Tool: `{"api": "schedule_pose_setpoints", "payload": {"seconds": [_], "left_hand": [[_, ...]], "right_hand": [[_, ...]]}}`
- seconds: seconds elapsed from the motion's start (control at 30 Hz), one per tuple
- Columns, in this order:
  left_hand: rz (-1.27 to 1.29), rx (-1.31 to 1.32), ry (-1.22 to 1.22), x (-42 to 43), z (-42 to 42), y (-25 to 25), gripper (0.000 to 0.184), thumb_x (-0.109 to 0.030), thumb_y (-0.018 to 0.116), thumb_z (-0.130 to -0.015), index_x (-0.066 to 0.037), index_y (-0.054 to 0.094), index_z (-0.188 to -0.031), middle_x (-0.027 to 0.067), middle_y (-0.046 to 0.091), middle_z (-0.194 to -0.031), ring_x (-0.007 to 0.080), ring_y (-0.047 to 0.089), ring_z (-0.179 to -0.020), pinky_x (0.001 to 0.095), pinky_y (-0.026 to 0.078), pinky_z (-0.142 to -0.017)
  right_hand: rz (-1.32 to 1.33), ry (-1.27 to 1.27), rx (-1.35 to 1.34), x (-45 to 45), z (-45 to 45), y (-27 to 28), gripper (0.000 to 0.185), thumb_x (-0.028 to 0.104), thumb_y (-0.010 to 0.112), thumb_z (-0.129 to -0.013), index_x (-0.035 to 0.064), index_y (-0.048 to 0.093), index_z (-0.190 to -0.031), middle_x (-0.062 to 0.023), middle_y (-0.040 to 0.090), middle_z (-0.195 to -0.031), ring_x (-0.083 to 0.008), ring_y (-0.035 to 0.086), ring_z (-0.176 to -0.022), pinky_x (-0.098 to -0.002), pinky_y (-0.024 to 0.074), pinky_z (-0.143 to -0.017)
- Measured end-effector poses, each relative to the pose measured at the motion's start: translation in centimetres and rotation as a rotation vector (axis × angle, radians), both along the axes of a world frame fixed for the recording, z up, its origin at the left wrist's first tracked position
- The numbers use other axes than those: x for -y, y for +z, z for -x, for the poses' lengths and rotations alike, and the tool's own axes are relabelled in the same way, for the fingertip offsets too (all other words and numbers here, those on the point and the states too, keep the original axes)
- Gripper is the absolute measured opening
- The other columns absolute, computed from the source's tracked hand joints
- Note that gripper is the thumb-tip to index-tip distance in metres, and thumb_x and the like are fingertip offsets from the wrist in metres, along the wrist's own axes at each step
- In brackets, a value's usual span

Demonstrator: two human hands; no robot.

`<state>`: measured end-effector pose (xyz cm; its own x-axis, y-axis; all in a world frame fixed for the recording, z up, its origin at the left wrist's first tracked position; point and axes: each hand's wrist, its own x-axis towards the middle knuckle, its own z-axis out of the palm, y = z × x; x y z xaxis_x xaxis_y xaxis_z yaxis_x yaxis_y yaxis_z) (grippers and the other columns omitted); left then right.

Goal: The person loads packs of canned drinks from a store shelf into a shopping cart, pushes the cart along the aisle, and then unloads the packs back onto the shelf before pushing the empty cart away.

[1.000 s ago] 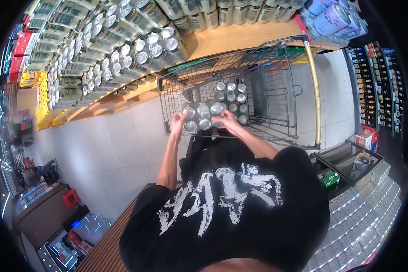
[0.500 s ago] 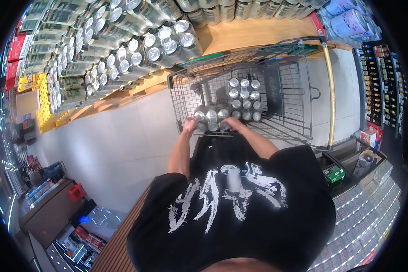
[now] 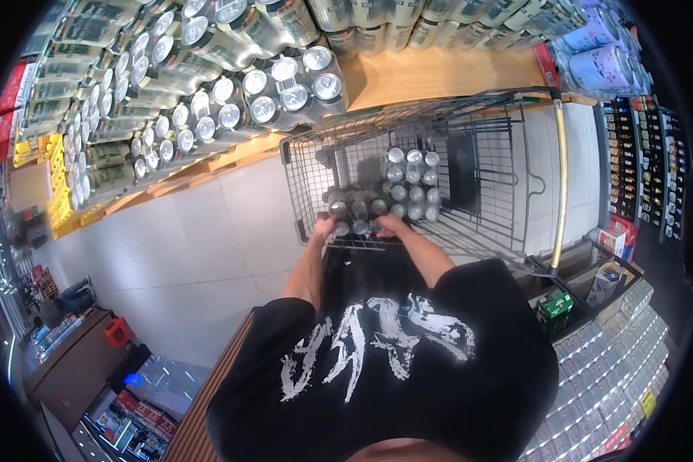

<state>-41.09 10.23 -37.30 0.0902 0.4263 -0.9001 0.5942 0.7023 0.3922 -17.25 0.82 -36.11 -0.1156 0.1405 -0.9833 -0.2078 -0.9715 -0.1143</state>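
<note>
Inside the shopping cart (image 3: 463, 177), the blurred six-can pack (image 3: 359, 209) sits between the left hand (image 3: 325, 225) and right hand (image 3: 390, 225), whose fingers clasp its ends, fingertips hard to make out. Can tops face up; its long axis runs from left fingers to right, lower sides hidden, with more cans (image 3: 414, 179) beyond the right fingers.
</note>
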Motion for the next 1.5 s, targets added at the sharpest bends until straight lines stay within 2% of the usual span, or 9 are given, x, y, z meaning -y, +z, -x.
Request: {"api": "schedule_pose_setpoints", "payload": {"seconds": [0.17, 0.27, 0.5, 0.67, 0.9, 1.0, 1.13, 1.27, 1.5], "left_hand": [[0.079, -0.002, -0.092, -1.8, 0.4, -0.1, 0.062, -0.031, 0.064, -0.089, 0.003, 0.037, -0.132, 0.0179, 0.051, -0.124, 0.0250, 0.054, -0.110, 0.0365, 0.054, -0.082], [-0.191, 0.010, -0.040, -0.9, 0.3, 0.1, 0.043, -0.036, 0.062, -0.086, 0.007, 0.062, -0.091, 0.0134, 0.064, -0.074, 0.0196, 0.060, -0.065, 0.0338, 0.048, -0.060], [-0.124, -0.038, -0.077, -2.0, 0.7, -0.1, 0.048, -0.034, 0.063, -0.087, 0.008, 0.058, -0.109, 0.0161, 0.066, -0.093, 0.0194, 0.062, -0.077, 0.0324, 0.050, -0.067], [-0.095, 0.049, -0.108, -2.6, 1.2, -2.0, 0.066, -0.039, 0.064, -0.086, 0.001, 0.044, -0.134, 0.0186, 0.061, -0.119, 0.0270, 0.059, -0.109, 0.0350, 0.045, -0.093], [-0.184, -0.017, -0.295, -3.3, 0.7, 0.7, 0.052, -0.035, 0.062, -0.088, -0.005, 0.051, -0.130, 0.0174, 0.054, -0.131, 0.0276, 0.053, -0.118, 0.0352, 0.040, -0.101], [-0.373, 0.300, -0.120, -3.9, 2.4, 1.9, 0.035, -0.027, 0.058, -0.093, -0.011, 0.057, -0.124, 0.0097, 0.059, -0.121, 0.0180, 0.054, -0.106, 0.0310, 0.045, -0.085], [-0.504, 0.383, 0.168, -6.0, 2.8, 9.1, 0.029, -0.026, 0.056, -0.095, -0.009, 0.058, -0.119, 0.0035, 0.058, -0.119, 0.0152, 0.053, -0.107, 0.0297, 0.044, -0.089], [-0.636, 0.443, 0.268, -8.7, 3.1, 15.3, 0.035, -0.028, 0.056, -0.096, -0.006, 0.054, -0.123, 0.0061, 0.054, -0.127, 0.0182, 0.048, -0.121, 0.0377, 0.040, -0.101], [-0.695, 0.586, 0.316, -13.4, 0.3, 23.5, 0.041, -0.028, 0.057, -0.095, -0.009, 0.050, -0.130, 0.0036, 0.048, -0.136, 0.0167, 0.041, -0.129, 0.0380, 0.033, -0.106]], "right_hand": [[0.020, -0.027, -0.062, -0.8, 0.0, 0.2, 0.045, 0.015, 0.061, -0.086, -0.0039, 0.045, -0.124, -0.0211, 0.053, -0.122, -0.0297, 0.068, -0.061, -0.0283, 0.0586, -0.050], [-0.077, -0.036, -0.020, -0.5, 0.9, -0.9, 0.049, 0.014, 0.061, -0.086, -0.0026, 0.043, -0.129, -0.0211, 0.049, -0.126, -0.0298, 0.068, -0.065, -0.0306, 0.0595, -0.051], [-0.137, 0.107, 0.026, -0.9, 0.8, -0.6, 0.055, 0.019, 0.059, -0.087, -0.0007, 0.038, -0.134, -0.0225, 0.051, -0.125, -0.0320, 0.068, -0.076, -0.0388, 0.0608, -0.054], [-0.073, 0.164, 0.061, -1.3, 0.0, -3.0, 0.052, 0.025, 0.058, -0.088, 0.0045, 0.042, -0.133, -0.0203, 0.060, -0.112, -0.0302, 0.070, -0.074, -0.0350, 0.0592, -0.053], [-0.680, -0.057, 0.353, -4.6, -4.6, 5.7, 0.029, 0.026, 0.062, -0.090, 0.0029, 0.063, -0.108, -0.0051, 0.066, -0.070, -0.0107, 0.057, -0.048, -0.0264, 0.0442, -0.042], [-0.938, -0.191, 0.487, -9.5, -5.7, 13.1, 0.029, 0.031, 0.064, -0.090, 0.0047, 0.066, -0.102, 0.0005, 0.062, -0.068, -0.0064, 0.055, -0.058, -0.0226, 0.0423, -0.045], [-1.027, -0.498, 0.258, -17.8, -6.4, 22.9, 0.058, 0.045, 0.067, -0.084, 0.0002, 0.055, -0.119, -0.0114, 0.058, -0.105, -0.0169, 0.061, -0.087, -0.0292, 0.0593, -0.062], [-0.890, -0.424, 0.219, -24.8, -5.2, 27.7, 0.099, 0.052, 0.076, -0.072, 0.0001, 0.030, -0.142, -0.0228, 0.033, -0.144, -0.0337, 0.041, -0.129, -0.0493, 0.0556, -0.086], [-0.803, -0.261, 0.098, -29.3, -5.1, 27.0, 0.103, 0.041, 0.083, -0.069, 0.0094, 0.021, -0.145, -0.0172, 0.027, -0.149, -0.0341, 0.029, -0.136, -0.0628, 0.0473, -0.090]]}}
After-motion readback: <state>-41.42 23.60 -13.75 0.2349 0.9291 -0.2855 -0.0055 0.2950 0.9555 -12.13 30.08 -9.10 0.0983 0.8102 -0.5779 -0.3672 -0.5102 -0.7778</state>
